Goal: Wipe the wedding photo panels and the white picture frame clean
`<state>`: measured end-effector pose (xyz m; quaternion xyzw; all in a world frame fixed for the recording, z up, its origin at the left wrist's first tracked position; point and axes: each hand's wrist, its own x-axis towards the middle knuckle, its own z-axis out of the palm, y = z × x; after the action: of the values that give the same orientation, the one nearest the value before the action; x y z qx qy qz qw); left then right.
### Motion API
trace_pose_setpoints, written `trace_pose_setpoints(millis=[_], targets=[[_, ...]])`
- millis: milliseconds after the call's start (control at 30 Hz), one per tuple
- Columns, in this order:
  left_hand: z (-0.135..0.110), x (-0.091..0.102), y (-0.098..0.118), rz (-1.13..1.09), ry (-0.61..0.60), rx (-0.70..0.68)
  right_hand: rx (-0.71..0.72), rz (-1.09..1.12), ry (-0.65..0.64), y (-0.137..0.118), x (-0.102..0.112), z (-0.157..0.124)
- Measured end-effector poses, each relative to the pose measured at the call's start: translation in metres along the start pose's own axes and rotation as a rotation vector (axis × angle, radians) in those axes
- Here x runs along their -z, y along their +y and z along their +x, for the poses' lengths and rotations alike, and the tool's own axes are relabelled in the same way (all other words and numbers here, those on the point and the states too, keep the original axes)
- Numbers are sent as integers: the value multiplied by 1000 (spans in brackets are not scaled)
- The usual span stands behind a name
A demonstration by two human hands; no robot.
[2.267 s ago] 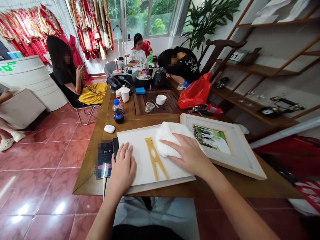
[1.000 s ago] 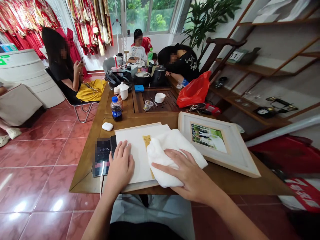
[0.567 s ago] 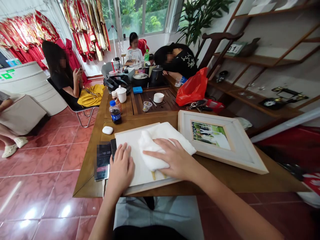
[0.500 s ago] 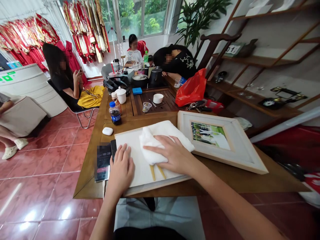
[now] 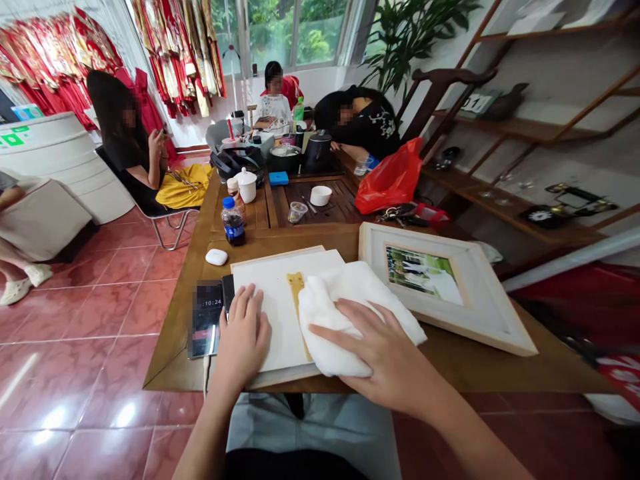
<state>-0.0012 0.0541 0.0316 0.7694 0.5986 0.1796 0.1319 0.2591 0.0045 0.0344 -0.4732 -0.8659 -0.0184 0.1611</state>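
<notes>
My left hand (image 5: pixel 245 333) rests flat, fingers stretched, on the left part of a white board (image 5: pixel 270 300) lying near the table's front edge. A bunched white cloth (image 5: pixel 340 313) is under my right hand (image 5: pixel 383 347), whose fingers grip and press it against the board's right side. Beside the cloth, a flat yellowish piece (image 5: pixel 296 287) shows on the board; its right side is covered. Touching the board's left edge is a phone (image 5: pixel 205 320) with a timer on its screen and a cable. To the right lies a pale picture frame (image 5: pixel 370 267) holding a photo of people outdoors.
A drink bottle (image 5: pixel 233 223), a white earbud case (image 5: pixel 216 257), a lidded white cup (image 5: pixel 247 185) and a small white bowl (image 5: pixel 321 195) stand beyond the board. A red plastic bag (image 5: pixel 393 177) lies farther right. Several people sit around the room.
My right hand has slid the cloth right and towards me, uncovering the upper part of the yellowish piece. My left hand stays in place on the board.
</notes>
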Motion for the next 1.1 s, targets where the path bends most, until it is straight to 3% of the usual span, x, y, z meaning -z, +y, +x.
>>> trace_pose_setpoints(millis=[133, 400, 500, 600, 900, 1000, 1100], targets=[[0, -1, -3, -14, 13, -28, -27, -35, -5, 4, 0, -1], [1, -1, -5, -25, -7, -25, -189, -134, -55, 36, -9, 60], [0, -2, -5, -27, 12, -14, -205, -143, -41, 38, -12, 68], [0, -3, -4, -28, 24, -12, -190, -136, -1, 34, -13, 57], [0, -2, -4, -36, 8, -17, -73, -138, 86, 16, -6, -11], [0, -3, -5, -39, 12, -29, -91, -133, 70, 20, -5, -14], [0, -3, -6, -45, 20, -38, -146, -132, 44, 32, -7, 1]])
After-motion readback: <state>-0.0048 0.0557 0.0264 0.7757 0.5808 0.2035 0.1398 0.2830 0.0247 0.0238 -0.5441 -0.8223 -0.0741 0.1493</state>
